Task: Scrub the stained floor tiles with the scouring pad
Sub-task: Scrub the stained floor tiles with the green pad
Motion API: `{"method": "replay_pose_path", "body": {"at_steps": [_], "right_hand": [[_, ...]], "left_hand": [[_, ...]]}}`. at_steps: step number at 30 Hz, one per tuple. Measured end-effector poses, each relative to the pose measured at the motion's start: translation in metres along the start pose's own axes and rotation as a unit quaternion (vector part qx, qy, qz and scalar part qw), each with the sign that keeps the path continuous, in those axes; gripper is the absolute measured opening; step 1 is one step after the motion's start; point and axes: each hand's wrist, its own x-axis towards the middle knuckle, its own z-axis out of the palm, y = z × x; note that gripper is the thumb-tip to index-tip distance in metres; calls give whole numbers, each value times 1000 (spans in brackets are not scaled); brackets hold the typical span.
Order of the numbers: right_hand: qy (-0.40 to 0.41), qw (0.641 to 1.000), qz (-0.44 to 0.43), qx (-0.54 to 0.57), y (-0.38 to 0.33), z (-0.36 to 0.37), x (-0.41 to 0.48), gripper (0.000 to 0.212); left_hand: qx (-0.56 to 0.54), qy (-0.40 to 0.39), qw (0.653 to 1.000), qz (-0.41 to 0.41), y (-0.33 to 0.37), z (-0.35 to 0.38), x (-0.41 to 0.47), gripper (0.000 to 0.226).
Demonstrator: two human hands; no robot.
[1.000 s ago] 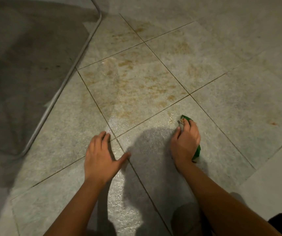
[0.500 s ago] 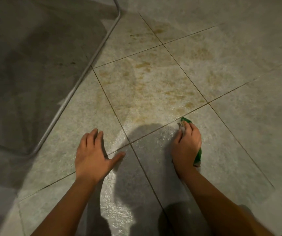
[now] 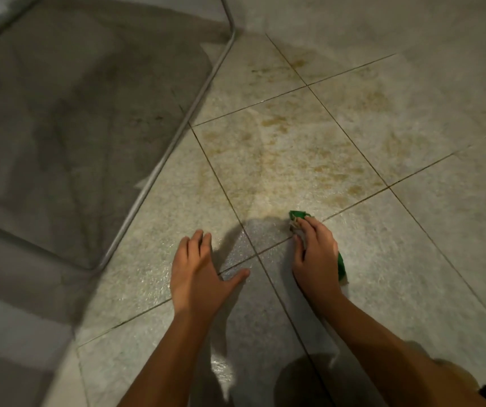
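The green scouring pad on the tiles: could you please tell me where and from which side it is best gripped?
Probably from above. The scouring pad lies flat on the floor tiles, so only its top face and edges are reachable. Lay the palm on the broad face and curl fingers over the far edge, much as the right hand holds it now.

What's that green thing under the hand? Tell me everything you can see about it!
It is a green scouring pad, thin and soft-looking, with a pale worn patch at its front corner. It lies flat on the floor tiles, across a grout line. The right hand presses on it and covers most of it; green shows only past the fingertips and along the hand's outer edge. Brown stains lie just ahead.
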Motion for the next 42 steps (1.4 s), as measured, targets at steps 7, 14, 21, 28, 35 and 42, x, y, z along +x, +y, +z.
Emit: {"method": "replay_pose_path", "body": {"at_steps": [7, 14, 21, 28, 35, 42], "right_hand": [[-12, 999, -2, -30, -40, 28, 28, 36], [-114, 984, -138, -2, -26, 19, 17, 34], [-76, 991, -110, -13, -32, 19, 9, 34], [-153, 967, -205, 14, -63, 40, 32, 41], [-127, 977, -170, 19, -55, 43, 52, 38], [-192, 948, -252, 28, -80, 54, 31, 47]], "left_hand": [[-11, 4, 1000, 21, -6, -7, 4, 80], [-11, 1, 999, -32, -42, -30, 11, 76], [40, -68, 996, -52, -60, -30, 8, 109], [36, -55, 997, -49, -63, -24, 8, 109], [11, -41, 997, -57, -66, -21, 7, 109], [0, -30, 997, -72, -65, -18, 8, 110]]}}
